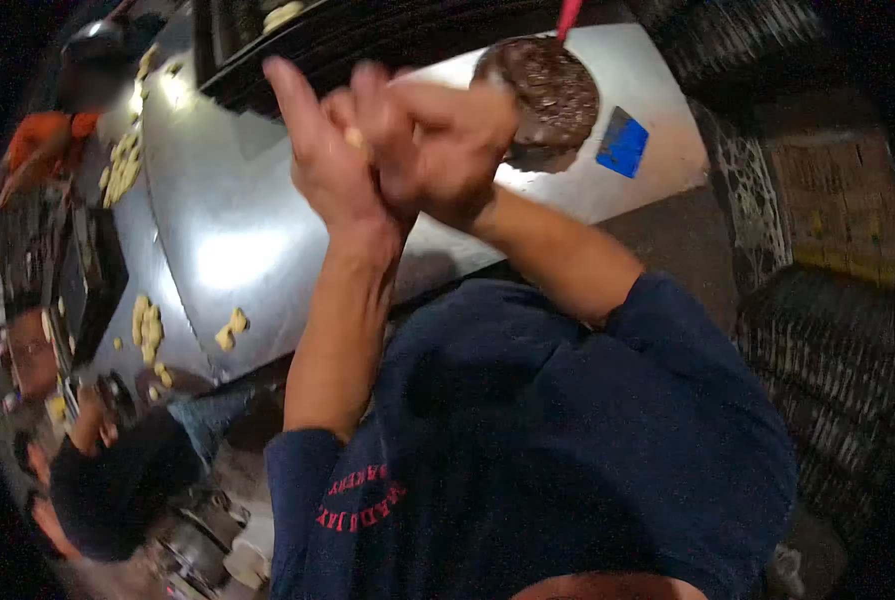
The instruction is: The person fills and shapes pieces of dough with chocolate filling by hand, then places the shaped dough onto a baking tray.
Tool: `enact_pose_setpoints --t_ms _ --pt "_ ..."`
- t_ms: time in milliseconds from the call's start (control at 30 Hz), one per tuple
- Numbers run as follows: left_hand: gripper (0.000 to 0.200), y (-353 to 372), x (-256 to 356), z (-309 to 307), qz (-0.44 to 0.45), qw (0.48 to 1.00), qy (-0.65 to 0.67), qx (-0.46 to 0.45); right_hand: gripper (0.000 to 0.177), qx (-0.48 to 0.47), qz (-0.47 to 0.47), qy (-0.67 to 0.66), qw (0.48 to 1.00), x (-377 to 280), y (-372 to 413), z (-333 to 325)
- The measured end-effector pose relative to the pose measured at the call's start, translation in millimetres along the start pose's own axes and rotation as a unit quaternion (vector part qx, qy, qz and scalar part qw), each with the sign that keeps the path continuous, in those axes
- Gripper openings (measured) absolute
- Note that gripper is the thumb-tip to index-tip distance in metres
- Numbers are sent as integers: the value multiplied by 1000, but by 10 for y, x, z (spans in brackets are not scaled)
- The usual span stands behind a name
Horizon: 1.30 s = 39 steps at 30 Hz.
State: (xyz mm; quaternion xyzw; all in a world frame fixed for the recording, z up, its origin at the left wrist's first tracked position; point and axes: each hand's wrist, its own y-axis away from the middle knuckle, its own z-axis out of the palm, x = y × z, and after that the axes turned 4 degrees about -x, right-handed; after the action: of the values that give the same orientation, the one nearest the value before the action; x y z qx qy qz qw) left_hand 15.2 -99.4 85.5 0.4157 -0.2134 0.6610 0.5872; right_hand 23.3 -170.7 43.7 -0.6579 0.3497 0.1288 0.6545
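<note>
My left hand (327,150) and my right hand (452,145) meet above the metal table (267,220). The left one has a finger stretched up and away from the others. Blur smears the curled fingers of the right one, which overlap the left palm. A small pale bit (355,137) shows between them, too small to name. Behind the right hand is a round container of dark brown, glossy, lumpy filling (557,95), with a red handle (568,15) rising from it. A blue scraper (623,143) with brown smears lies to its right.
Pale dough pieces (147,328) lie on the table's left side, with more (122,170) further back. A dark tray (267,60) stands at the back. Two people, one in orange (42,150) and one in dark clothes (117,485), are at left. Stacked trays (817,390) stand right.
</note>
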Motion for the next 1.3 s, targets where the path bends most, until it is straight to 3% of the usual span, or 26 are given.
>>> enact_pose_setpoints --t_ms 33,67,100,167,233,267,300,367,400,500,567,633,667,700,733,767,800,833,900,933,967,1033,1100,1167,1233,1300 --pt "46 -64 -197 -238 -40 998 -51 -25 29 -17 32 -22 999 31 210 -67" --pt "46 -165 -398 -531 -133 986 -71 -72 26 -64 225 -93 968 35 459 -143" --pt "45 -269 -645 -840 -222 964 -90 -114 24 -107 408 -165 892 88 704 -230" --pt "55 -497 -1271 -1310 -333 940 -63 -24 21 -180 532 -273 781 527 1136 -632" --pt "69 -458 -1450 -1205 -369 922 -73 -97 15 -200 387 -102 894 678 1243 -970" --pt "76 -454 -1534 -1092 -387 911 -76 -116 13 -229 270 94 931 769 1224 -1144" --pt "74 -485 -1667 -977 -411 905 -31 -107 17 -245 137 284 917 842 1143 -1242" --pt "72 -563 -1925 -753 -404 909 -12 -107 25 -249 76 431 864 922 982 -1296" --pt "72 -625 -1993 -621 -402 909 -12 -112 26 -275 81 473 833 938 951 -1287" --pt "68 -643 -2099 -451 -383 924 1 10 26 -333 68 524 781 1032 1264 -1269" --pt "65 -660 -2031 -479 -394 918 43 13 20 -293 50 510 807 1024 1290 -1316" --pt "61 -642 -1931 -519 -385 922 30 -8 17 -334 316 322 828 975 1243 -1392" --pt "59 -647 -1852 -537 -330 934 -113 -73 22 -267 468 174 824 962 1139 -1416" --pt "58 -592 -1677 -484 -267 920 -253 -134 26 -204 544 -3 814 1016 1098 -1429" --pt "60 -500 -1497 -451 -257 919 -262 -141 29 -135 591 -227 763 1044 1077 -1440" --pt "56 -508 -1327 -476 -293 897 -267 -195 32 -60 604 -436 665 992 947 -1426" --pt "58 -509 -1166 -525 -343 886 -218 -225 37 -95 625 -465 620 916 834 -1382" --pt "59 -469 -1021 -557 -389 870 -167 -253 34 -113 595 -439 663 874 829 -1270" --pt "55 -341 -783 -527 -331 895 -193 -229 27 -283 483 -117 820 773 648 -1089" --pt "50 -322 -785 -587 -286 926 -156 -191 18 -274 323 12 906 920 675 -1016" --pt "46 -297 -772 -632 -241 951 -116 -153 15 -211 150 209 943 803 557 -943" --pt "36 -245 -646 -573 -241 961 -58 -118 14 -124 76 264 953 559 392 -745" --pt "23 -214 -519 -591 -183 971 -98 -115 14 -173 83 138 972 279 473 -528" --pt "20 -226 -406 -639 -160 978 -68 -118 22 -141 8 145 979 61 423 -460" --pt "21 -135 -310 -600 -91 993 -24 -73 25 -145 65 152 975 148 349 -439" --pt "23 -65 -291 -576 -82 991 -64 -86 21 -180 217 52 958 189 305 -354"
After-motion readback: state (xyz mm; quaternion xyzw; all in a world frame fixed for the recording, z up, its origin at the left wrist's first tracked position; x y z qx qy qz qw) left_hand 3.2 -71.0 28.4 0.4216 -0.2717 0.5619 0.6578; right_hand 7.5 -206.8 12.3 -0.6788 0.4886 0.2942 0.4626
